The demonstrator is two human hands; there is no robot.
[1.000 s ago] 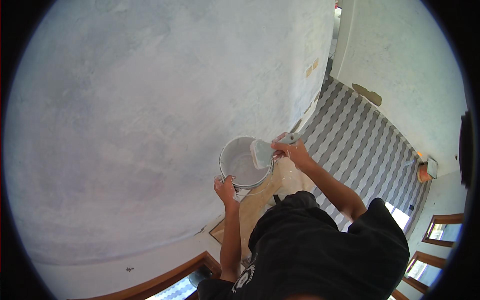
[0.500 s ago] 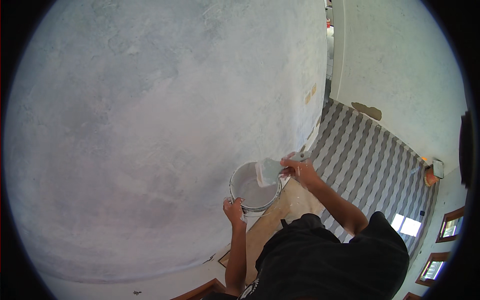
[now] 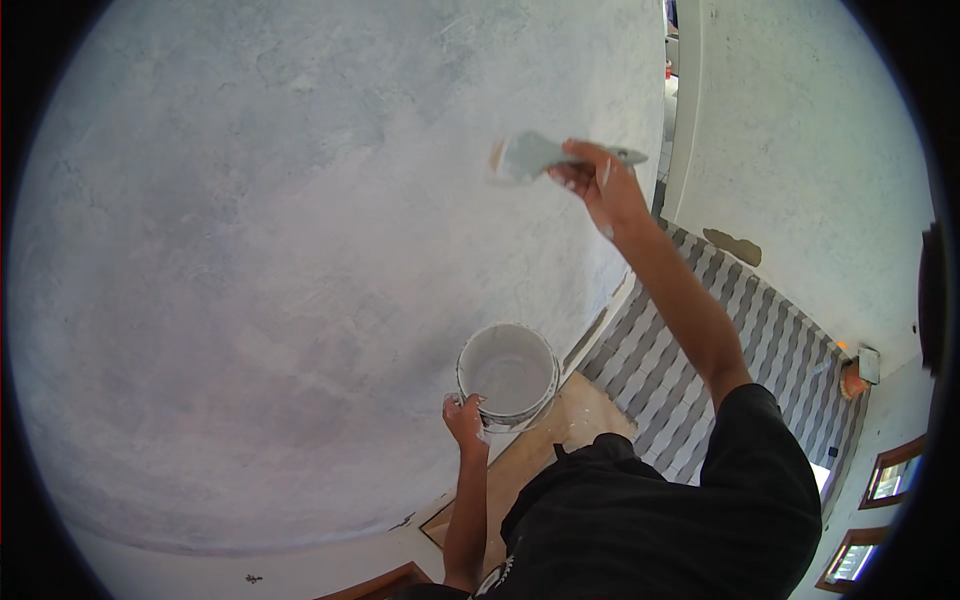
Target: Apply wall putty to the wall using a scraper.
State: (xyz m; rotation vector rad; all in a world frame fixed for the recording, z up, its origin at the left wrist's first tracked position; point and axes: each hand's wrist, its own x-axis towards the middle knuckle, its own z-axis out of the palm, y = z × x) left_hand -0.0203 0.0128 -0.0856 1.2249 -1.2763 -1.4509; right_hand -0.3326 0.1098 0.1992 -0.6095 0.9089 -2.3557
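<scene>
My right hand [image 3: 597,185] is closed round the handle of a wide, pale grey-green paintbrush [image 3: 535,156], raised close to the wall. The bristles point left and look smeared by motion; whether they touch the wall I cannot tell. Low in front of me, my left hand [image 3: 465,420] grips the rim of a white paint bucket [image 3: 510,345], thumb over the edge. Thin whitish paint lies inside the bucket, and its wire handle hangs down on the near side. White paint specks mark both hands. The wall [image 3: 280,280] carries a patchy whitish-grey coat.
Beneath the bucket is a tan board-like surface [image 3: 590,410] beside the wall. A grey-and-white patterned tile floor [image 3: 690,340] stretches to the right. Against the far right wall sits an orange pot-like object [image 3: 853,381]. Wood-framed windows [image 3: 895,470] line the lower right, and a doorway gap opens at the top.
My right hand has lifted the paintbrush out of the bucket and carried it up to the wall. The left hand and bucket have stayed nearly in place.
</scene>
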